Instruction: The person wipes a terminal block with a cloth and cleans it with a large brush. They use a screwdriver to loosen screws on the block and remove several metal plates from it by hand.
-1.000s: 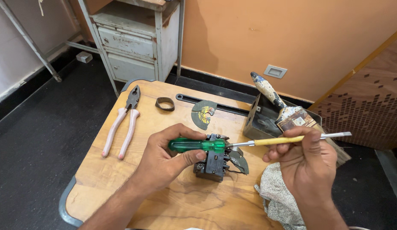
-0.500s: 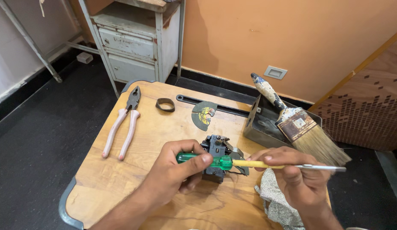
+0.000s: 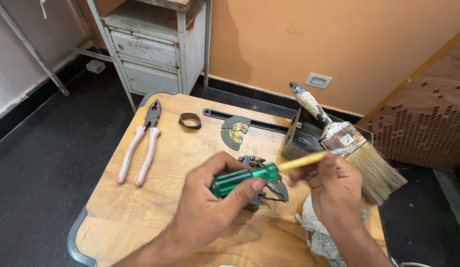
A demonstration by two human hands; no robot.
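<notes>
Both hands grip the screwdriver (image 3: 250,178) — left hand (image 3: 210,202) on the green handle, right hand (image 3: 334,185) on the shaft; a slip could knock the small black part (image 3: 264,185) off the surface (image 3: 156,207).

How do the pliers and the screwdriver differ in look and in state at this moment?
The pliers have pale pink handles; the screwdriver has a green handle with a yellow shaft sleeve. The pliers lie untouched on the wooden table; the screwdriver is held above it, left hand on the handle, right hand on the shaft. The pliers point away from the person; the screwdriver lies crosswise. Both are hand tools.
</notes>
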